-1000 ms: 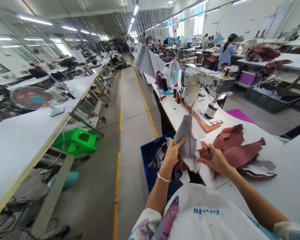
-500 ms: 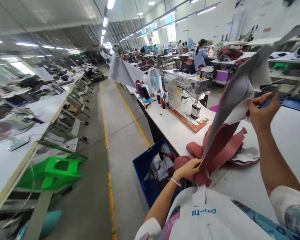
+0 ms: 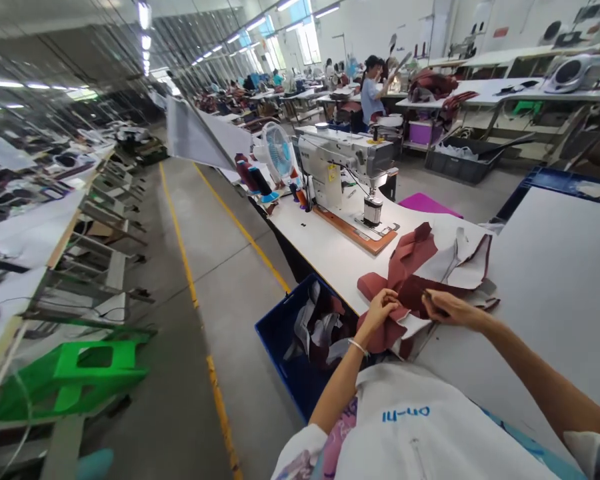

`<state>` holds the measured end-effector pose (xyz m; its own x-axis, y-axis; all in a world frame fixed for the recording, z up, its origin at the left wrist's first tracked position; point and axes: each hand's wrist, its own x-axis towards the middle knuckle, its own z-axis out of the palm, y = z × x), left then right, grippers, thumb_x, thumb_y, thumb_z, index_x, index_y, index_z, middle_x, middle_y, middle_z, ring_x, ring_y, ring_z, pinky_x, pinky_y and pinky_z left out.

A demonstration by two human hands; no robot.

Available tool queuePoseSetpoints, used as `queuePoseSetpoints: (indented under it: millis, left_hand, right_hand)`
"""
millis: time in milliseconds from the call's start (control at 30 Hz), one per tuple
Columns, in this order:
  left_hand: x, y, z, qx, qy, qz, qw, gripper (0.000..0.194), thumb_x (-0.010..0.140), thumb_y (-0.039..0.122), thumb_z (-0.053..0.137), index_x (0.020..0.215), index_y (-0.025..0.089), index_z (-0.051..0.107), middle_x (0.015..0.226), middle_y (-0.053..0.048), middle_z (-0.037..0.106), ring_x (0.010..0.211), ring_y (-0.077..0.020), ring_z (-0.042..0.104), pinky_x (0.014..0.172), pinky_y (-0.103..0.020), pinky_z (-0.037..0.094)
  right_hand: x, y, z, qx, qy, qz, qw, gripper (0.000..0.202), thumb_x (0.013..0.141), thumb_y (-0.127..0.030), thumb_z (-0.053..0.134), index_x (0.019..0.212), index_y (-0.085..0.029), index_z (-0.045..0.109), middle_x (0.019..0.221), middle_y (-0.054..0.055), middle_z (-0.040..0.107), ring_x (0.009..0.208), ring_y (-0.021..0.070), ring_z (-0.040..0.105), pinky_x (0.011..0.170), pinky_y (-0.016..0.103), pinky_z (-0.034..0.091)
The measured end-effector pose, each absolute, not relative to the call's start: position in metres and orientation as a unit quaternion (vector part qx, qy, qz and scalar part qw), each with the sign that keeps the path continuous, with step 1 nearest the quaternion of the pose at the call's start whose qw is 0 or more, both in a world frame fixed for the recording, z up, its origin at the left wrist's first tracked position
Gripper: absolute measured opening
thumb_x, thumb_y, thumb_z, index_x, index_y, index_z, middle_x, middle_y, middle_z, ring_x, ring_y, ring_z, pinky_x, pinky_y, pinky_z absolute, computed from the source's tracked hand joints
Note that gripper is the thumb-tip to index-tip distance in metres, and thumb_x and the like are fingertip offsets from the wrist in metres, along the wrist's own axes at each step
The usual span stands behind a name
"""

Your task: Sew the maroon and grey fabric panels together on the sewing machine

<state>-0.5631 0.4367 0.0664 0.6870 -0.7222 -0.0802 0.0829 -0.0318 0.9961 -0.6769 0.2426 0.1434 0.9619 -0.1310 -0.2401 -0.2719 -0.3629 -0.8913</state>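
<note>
Reddish-brown fabric pieces with pale grey backing lie heaped on the white sewing table in front of me. My left hand is closed, its fingers pinching the edge of one reddish-brown piece at the heap's near side. To its right, my right hand is closed around a small dark-tipped tool that looks like snips, mostly hidden by the fingers. It is held just over the dark red fabric, and I cannot tell whether the tip touches it. Beyond the heap stands a sewing machine with its lamp lit.
A blue crate holding more fabric pieces sits below the table's left edge. Thread cones and a small fan stand left of the machine. A co-worker sits farther back. A yellow-lined aisle runs along the left.
The large grey-backed piece raised between my hands is down on the heap. My right hand has come down and left, close to my left hand. The view has shifted to the right.
</note>
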Motion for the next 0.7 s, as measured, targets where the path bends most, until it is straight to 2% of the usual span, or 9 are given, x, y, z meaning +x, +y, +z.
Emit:
queuePoseSetpoints:
  millis: [100, 167, 300, 467, 633, 700]
  left_hand:
    - [-0.562, 0.440, 0.073, 0.618, -0.229, -0.334, 0.674, 0.037, 0.065, 0.017, 0.063, 0.101, 0.016, 0.054, 0.095, -0.005, 0.061, 0.086, -0.0163, 0.056, 0.080, -0.028, 0.044]
    - [-0.565, 0.444, 0.075, 0.598, -0.214, -0.353, 0.687, 0.038, 0.062, 0.017, 0.066, 0.099, 0.016, 0.057, 0.100, -0.005, 0.060, 0.087, -0.0164, 0.055, 0.082, -0.029, 0.043]
    - [-0.573, 0.449, 0.077, 0.570, -0.207, -0.370, 0.703, 0.038, 0.062, 0.017, 0.066, 0.100, 0.016, 0.060, 0.102, -0.005, 0.059, 0.084, -0.0149, 0.053, 0.079, -0.027, 0.043]
    - [-0.580, 0.449, 0.078, 0.555, -0.212, -0.363, 0.718, 0.039, 0.063, 0.015, 0.067, 0.101, 0.016, 0.059, 0.101, -0.004, 0.058, 0.074, -0.0107, 0.049, 0.069, -0.023, 0.041]
    - [-0.582, 0.450, 0.077, 0.555, -0.231, -0.360, 0.714, 0.045, 0.065, 0.018, 0.071, 0.107, 0.018, 0.055, 0.104, -0.003, 0.056, 0.067, -0.0082, 0.046, 0.064, -0.022, 0.039]
    - [-0.584, 0.453, 0.078, 0.558, -0.243, -0.351, 0.712, 0.048, 0.066, 0.019, 0.072, 0.109, 0.018, 0.052, 0.106, -0.004, 0.058, 0.067, -0.0084, 0.047, 0.063, -0.023, 0.040]
  right_hand:
    - [-0.688, 0.267, 0.128, -0.689, 0.117, 0.245, 0.672, 0.061, 0.085, -0.077, 0.030, 0.078, -0.019, 0.046, 0.051, -0.007, 0.034, 0.039, 0.0054, 0.019, 0.035, 0.019, 0.015]
    - [-0.690, 0.272, 0.116, -0.622, 0.149, 0.291, 0.711, 0.062, 0.082, -0.080, 0.033, 0.082, -0.019, 0.045, 0.053, -0.008, 0.033, 0.040, 0.0044, 0.017, 0.035, 0.018, 0.010]
    - [-0.687, 0.272, 0.105, -0.599, 0.178, 0.300, 0.721, 0.061, 0.080, -0.079, 0.041, 0.084, -0.018, 0.047, 0.053, -0.009, 0.032, 0.039, 0.0032, 0.016, 0.035, 0.018, 0.007]
    - [-0.686, 0.283, 0.107, -0.610, 0.184, 0.295, 0.712, 0.060, 0.078, -0.078, 0.047, 0.075, -0.017, 0.046, 0.049, -0.009, 0.032, 0.038, 0.0027, 0.016, 0.036, 0.018, 0.007]
    - [-0.684, 0.296, 0.098, -0.627, 0.222, 0.206, 0.718, 0.059, 0.073, -0.077, 0.055, 0.075, -0.018, 0.049, 0.050, -0.008, 0.034, 0.039, 0.0045, 0.021, 0.036, 0.020, 0.010]
    - [-0.683, 0.300, 0.098, -0.627, 0.234, 0.172, 0.723, 0.059, 0.075, -0.077, 0.051, 0.075, -0.019, 0.049, 0.050, -0.008, 0.033, 0.040, 0.0056, 0.023, 0.037, 0.020, 0.014]
